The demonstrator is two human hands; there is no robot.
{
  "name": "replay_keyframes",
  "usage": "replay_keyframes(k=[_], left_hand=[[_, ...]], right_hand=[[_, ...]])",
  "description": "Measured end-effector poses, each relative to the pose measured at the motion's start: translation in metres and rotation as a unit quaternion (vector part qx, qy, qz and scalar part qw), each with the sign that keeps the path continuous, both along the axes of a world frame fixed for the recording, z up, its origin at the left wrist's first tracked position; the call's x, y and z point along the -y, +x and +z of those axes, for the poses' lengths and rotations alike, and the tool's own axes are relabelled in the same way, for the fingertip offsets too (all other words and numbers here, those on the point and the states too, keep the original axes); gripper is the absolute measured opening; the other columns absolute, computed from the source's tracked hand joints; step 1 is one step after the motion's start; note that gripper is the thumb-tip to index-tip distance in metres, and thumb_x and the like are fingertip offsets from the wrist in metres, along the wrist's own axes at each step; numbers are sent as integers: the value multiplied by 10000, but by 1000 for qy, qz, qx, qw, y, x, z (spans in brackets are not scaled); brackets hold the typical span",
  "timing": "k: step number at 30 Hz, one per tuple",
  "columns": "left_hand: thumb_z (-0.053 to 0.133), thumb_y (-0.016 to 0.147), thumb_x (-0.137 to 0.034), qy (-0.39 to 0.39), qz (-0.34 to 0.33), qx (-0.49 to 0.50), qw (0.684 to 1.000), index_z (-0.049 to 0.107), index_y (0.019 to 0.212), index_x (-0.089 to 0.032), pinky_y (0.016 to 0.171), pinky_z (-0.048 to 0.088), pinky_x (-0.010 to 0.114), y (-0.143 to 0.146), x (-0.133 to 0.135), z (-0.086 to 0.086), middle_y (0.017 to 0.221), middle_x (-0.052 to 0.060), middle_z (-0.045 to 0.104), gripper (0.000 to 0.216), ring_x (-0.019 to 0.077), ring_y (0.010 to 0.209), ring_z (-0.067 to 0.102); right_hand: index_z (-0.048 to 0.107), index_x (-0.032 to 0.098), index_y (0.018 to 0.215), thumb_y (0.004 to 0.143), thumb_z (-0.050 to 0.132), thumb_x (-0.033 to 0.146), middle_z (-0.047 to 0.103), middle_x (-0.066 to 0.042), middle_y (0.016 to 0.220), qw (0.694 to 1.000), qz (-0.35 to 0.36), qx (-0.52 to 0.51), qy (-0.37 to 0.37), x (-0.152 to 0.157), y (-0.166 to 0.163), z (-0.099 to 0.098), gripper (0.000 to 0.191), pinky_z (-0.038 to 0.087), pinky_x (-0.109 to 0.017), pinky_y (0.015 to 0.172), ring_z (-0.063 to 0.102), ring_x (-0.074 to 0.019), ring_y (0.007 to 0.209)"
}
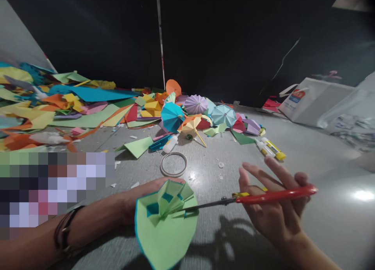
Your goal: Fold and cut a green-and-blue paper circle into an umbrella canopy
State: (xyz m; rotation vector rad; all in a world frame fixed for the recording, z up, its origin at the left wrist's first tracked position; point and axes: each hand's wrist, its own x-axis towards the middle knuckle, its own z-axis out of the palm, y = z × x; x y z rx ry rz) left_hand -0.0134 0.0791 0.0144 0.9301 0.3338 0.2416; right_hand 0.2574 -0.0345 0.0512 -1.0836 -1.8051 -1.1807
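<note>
My left hand [152,195] holds a folded green paper parasol [165,233] with a teal underside, its inner pleats turned toward me. My right hand [269,211] grips red-handled scissors [275,195], fingers through the handle and partly spread. The steel blades [205,204] reach left to the parasol's pleats, and their tips are hidden behind the paper. The hands are a short way apart, linked only by the blades and paper.
Finished paper parasols [196,104] in teal, lilac and blue lie among coloured paper scraps [88,106] across the back of the grey table [307,152]. A roll of clear tape [173,164], glue sticks [269,149] and a white bag [313,100] stand nearby. A pixelated patch covers the lower left.
</note>
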Motion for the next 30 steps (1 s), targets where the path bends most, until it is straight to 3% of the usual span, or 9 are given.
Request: replay_keyframes(k=[4, 6, 14, 20, 25, 30], left_hand=[[872, 824, -305, -28, 6, -8, 1000, 710, 989, -115, 631, 516, 208, -2, 9, 21, 838, 17, 685, 300, 112, 689, 625], [859, 815, -268, -40, 18, -11, 999, 711, 1053, -121, 645, 509, 191, -1, 13, 24, 848, 15, 676, 317, 102, 703, 625], [928, 759, -347, -48, 12, 5, 999, 659, 900, -143, 595, 472, 176, 3, 8, 8, 764, 14, 658, 366, 88, 619, 584], [944, 731, -292, -36, 3, 14, 999, 635, 834, -150, 515, 373, 161, 2, 4, 5, 681, -12, 618, 356, 65, 545, 498], [938, 748, -314, -34, 13, 6, 999, 628, 832, -152, 560, 392, 187, 1, 10, 2, 721, 2, 629, 360, 86, 597, 533], [956, 723, -324, -20, 14, -13, 1000, 667, 882, -139, 619, 426, 206, -2, 10, 0, 802, 26, 666, 378, 108, 674, 579]], right_hand=[[623, 192, 1009, 799, 830, -15, 801, -66, 1139, 1000, 12, 1, -18, 2, 2, 1, 361, 255, -418, 1293, 547, -220, 1442], [641, 193, 1034, 801, 839, -7, 803, -47, 1141, 999, 17, 2, -27, 2, 4, 0, 365, 248, -406, 1297, 544, -205, 1443], [676, 199, 1081, 774, 864, 1, 802, -32, 1172, 999, 12, -15, -34, 4, 3, -3, 411, 264, -407, 1294, 573, -218, 1418], [660, 183, 1050, 745, 855, -33, 813, -67, 1132, 999, 22, 25, -29, 6, 6, 6, 421, 237, -404, 1311, 542, -231, 1447], [655, 185, 1026, 765, 830, -32, 825, -53, 1034, 998, 25, 55, -14, 5, 12, 9, 382, 225, -390, 1314, 513, -206, 1470], [637, 236, 1008, 839, 764, 14, 817, -2, 1073, 997, 24, 69, -20, 6, 21, 6, 306, 297, -428, 1270, 549, -208, 1437]])
